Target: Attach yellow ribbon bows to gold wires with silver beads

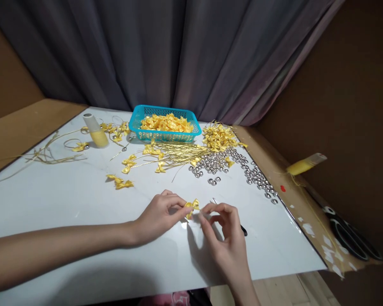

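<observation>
My left hand (162, 216) pinches a yellow ribbon bow (192, 205) between thumb and fingertips, just above the white tabletop. Close on its right, my right hand (225, 231) has thumb and forefinger pressed together. A short strand, seemingly gold cord (199, 209), runs from the bow to these fingertips. Behind my right hand shows a thin tool with a black handle (244, 230); I cannot tell whether the hand touches it. Beyond lie a bundle of gold cords (178, 152), some ending in yellow bows, and many loose silver beads (212, 162).
A blue basket (166, 137) full of yellow bows stands at the back. Right of it is a pile of corded bows (220, 137). A yellow-filled bottle (96, 131) stands left, another bottle (306, 164) lies right. Black scissors (347, 233) and paper scraps lie along the right edge.
</observation>
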`<action>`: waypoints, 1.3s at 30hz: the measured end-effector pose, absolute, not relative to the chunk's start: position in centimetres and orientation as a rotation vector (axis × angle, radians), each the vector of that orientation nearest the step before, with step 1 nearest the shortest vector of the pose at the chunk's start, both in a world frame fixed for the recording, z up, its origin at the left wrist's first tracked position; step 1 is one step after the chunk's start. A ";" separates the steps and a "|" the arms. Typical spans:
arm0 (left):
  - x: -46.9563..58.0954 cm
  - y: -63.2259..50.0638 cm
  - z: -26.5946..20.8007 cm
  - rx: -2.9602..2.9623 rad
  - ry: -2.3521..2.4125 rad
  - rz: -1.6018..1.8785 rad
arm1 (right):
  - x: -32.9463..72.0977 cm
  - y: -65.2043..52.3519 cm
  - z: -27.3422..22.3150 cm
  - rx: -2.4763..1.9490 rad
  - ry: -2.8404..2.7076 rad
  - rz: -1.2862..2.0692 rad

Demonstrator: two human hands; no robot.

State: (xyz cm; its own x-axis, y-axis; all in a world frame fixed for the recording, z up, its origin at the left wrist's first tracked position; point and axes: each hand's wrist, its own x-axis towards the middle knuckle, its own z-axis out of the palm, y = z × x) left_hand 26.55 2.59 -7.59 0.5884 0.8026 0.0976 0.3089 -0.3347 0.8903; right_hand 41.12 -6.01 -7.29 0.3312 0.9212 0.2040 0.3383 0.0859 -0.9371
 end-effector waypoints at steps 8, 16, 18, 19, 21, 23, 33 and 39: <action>26.5 2.5 -8.2 2.003 0.804 0.774 | 41.3 -5.4 -8.0 -1.530 -1.117 0.849; 26.4 2.5 -8.6 2.068 0.744 0.844 | 41.4 -5.2 -7.8 -1.448 -1.062 0.972; 26.4 2.5 -8.5 2.081 0.735 0.841 | 41.4 -5.3 -7.9 -1.529 -1.161 0.840; 26.4 2.5 -8.5 2.092 0.727 0.839 | 41.4 -5.3 -7.9 -1.568 -1.218 0.751; 26.4 2.4 -8.4 2.120 0.707 0.842 | 41.3 -5.6 -7.8 -1.598 -1.330 0.566; 26.4 2.4 -8.4 2.142 0.685 0.849 | 41.2 -5.9 -7.5 -1.554 -1.434 0.426; 26.5 2.2 -8.6 2.225 0.542 0.808 | 41.2 -5.1 -6.2 -1.380 -1.665 0.360; 26.5 2.2 -8.7 2.249 0.507 0.815 | 41.9 -4.0 -5.9 -1.528 -1.611 0.483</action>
State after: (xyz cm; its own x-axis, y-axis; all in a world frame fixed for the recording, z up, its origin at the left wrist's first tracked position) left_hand 26.54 2.15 -8.68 0.7277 0.5510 0.4085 0.1235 -0.6911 0.7121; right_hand 41.89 -4.03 -5.90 0.0990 0.9466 0.3067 0.6220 0.1817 -0.7616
